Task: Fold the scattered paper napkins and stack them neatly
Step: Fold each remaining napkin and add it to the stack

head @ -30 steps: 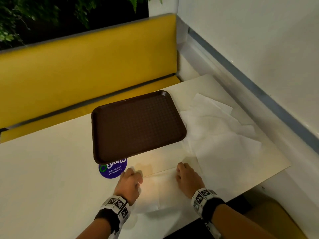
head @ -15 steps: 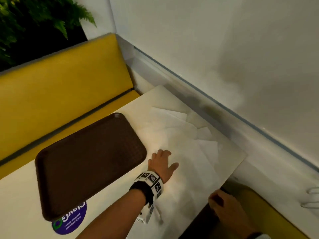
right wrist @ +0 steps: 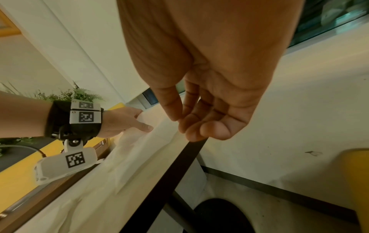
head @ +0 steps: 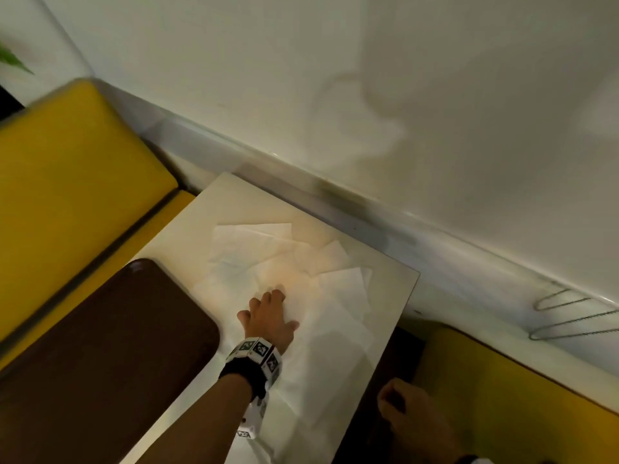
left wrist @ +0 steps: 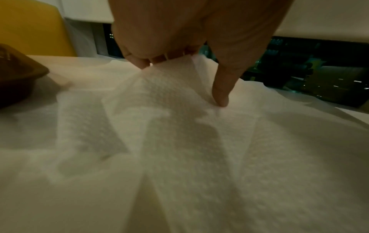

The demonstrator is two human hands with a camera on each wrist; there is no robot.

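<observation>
White napkins (head: 301, 286) lie unfolded on tabletop (head: 395, 316); our left hand (head: 269, 318) pinches one sheet; right hand (head: 413, 418) loose, empty; next we lift and fold.

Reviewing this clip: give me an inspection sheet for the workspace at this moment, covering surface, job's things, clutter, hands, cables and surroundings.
Surface: pale table, dark front edge.
Job's things: white napkins spread loose and overlapping near the wall; no folded stack seen.
Clutter: brown tray left of the napkins.
Hands: left hand on the pile, fingers lifting a napkin fold, thumb pressing down; right hand off the table edge, loosely curled, holding nothing.
Cables: nothing seen.
Surroundings: yellow bench, white wall, wire hanger.
</observation>
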